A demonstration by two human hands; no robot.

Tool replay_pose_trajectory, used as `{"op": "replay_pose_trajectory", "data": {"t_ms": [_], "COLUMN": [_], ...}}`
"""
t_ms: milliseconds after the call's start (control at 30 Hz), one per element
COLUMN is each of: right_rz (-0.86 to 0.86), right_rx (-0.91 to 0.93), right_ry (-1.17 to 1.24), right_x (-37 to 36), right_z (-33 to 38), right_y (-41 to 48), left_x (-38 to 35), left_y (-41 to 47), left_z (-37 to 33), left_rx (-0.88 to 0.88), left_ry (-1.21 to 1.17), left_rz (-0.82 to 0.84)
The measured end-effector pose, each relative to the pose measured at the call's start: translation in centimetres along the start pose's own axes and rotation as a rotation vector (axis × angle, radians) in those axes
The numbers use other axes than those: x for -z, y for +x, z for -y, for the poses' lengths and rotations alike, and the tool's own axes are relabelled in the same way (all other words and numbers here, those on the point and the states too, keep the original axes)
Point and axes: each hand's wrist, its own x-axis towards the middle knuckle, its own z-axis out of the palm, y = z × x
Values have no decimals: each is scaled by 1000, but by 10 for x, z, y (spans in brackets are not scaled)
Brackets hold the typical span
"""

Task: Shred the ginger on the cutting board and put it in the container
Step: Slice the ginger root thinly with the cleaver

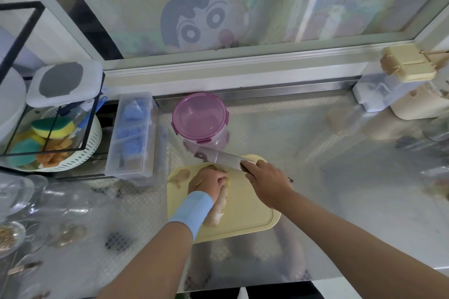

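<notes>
At the far left of the steel counter a white colander holds sponges, and just right of it stands a clear box with blue things inside. Your left forearm reaches in from the lower left, a light blue wristband round the wrist. Your left hand is palm down on the cutting board, its fingers curled over and gripping the far end of the ginger. The root runs from under your knuckles back toward you along the board, with a yellow cut face showing at your fingertips. A smaller loose piece lies at the board's far left corner. Behind the board, apart from it, the container stands with its pink lid on. Your right hand comes in from the lower right, fingers wrapped round the handle of the knife. The blade points away to the left, over the board's far edge. I cannot tell whether it touches the ginger.
</notes>
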Motion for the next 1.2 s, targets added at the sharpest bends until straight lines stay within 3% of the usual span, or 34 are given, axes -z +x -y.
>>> {"op": "replay_pose_trajectory", "data": {"t_ms": [200, 433, 600, 767, 867, 967, 1200], "right_rz": [10, 53, -122, -139, -20, 132, 205], "right_rx": [-1, 53, 58, 91, 216, 227, 274], "right_ry": [-21, -7, -132, -189, -116, -42, -221], "right_x": [-19, -35, -47, -33, -29, -36, -52], "right_z": [-4, 3, 13, 49, 87, 121, 155], "right_y": [3, -1, -5, 12, 34, 60, 93], "left_x": [1, 10, 11, 16, 22, 29, 34], "left_y": [7, -30, -47, -61, -63, -64, -54], "left_z": [1, 24, 47, 67, 86, 103, 120], "left_rx": [121, 389, 428, 459, 494, 534, 583], "left_ry": [-81, -283, -435, -501, -500, -528, -409], "left_rz": [48, -244, -261, -283, -337, -325, -260]}}
